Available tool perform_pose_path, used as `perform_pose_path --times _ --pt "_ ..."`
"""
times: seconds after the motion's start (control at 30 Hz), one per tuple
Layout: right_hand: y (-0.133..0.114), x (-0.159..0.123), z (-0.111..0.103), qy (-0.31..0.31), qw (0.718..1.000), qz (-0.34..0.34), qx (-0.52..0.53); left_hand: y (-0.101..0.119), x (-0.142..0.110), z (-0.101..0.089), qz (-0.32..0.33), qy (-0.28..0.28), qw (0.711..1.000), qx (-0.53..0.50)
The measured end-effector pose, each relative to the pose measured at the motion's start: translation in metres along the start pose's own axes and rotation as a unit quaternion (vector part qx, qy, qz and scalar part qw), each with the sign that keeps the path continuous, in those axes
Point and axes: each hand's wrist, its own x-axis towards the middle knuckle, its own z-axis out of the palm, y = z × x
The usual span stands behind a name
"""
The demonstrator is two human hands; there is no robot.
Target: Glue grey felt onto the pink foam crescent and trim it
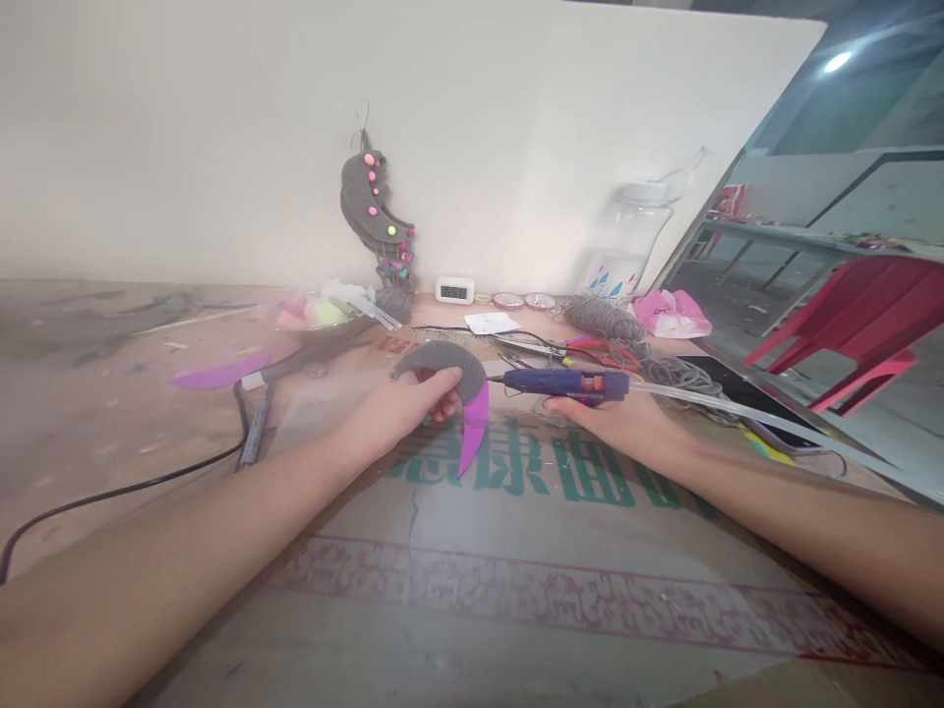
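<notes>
Plain off-white wall panel behind cluttered work table; red plastic chair, grey floor, bright white ceiling light at right.

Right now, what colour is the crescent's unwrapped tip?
Purple; the tip shows best in the head view.

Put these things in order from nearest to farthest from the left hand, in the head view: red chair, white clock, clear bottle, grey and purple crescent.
From the left hand:
1. Grey and purple crescent: held in its fingers.
2. White clock: beyond, slightly right.
3. Clear bottle: farther right, at the back.
4. Red chair: far right, in the background.
</notes>
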Motion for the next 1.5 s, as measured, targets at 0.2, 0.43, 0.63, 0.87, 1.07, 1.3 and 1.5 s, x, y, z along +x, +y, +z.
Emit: perform_pose_path --times 0.2,0.43,0.63,0.87,1.07,1.3,1.5 --pt "0.004 0.003 0.001 0.025 1.0 0.003 -0.019 0.0 -0.001 -0.002 0.016 -0.006 1.0 0.007" --pt "-0.004 0.014 -0.02 0.004 0.997 -0.063 -0.033 -0.009 0.003 -0.002 0.018 -0.009 1.0 0.018" --pt "-0.015 0.04 -0.045 -0.009 0.999 -0.033 -0.037 -0.015 0.007 0.0 0.022 -0.006 1.0 0.02" --pt "-0.001 0.116 -0.044 0.013 0.998 -0.003 -0.068 -0.004 0.002 -0.001 0.021 -0.018 0.999 0.029" --pt "0.025 0.163 -0.017 -0.028 0.997 0.009 -0.072 -0.01 0.005 0.0 0.019 -0.014 0.999 0.023" --pt "0.048 0.174 0.003 -0.029 0.997 0.0 -0.077 -0.009 0.005 0.0 0.009 -0.02 1.0 0.011" --pt "0.049 0.165 -0.013 -0.034 0.995 -0.015 -0.097 -0.01 0.006 0.001 0.018 -0.02 1.0 0.011"
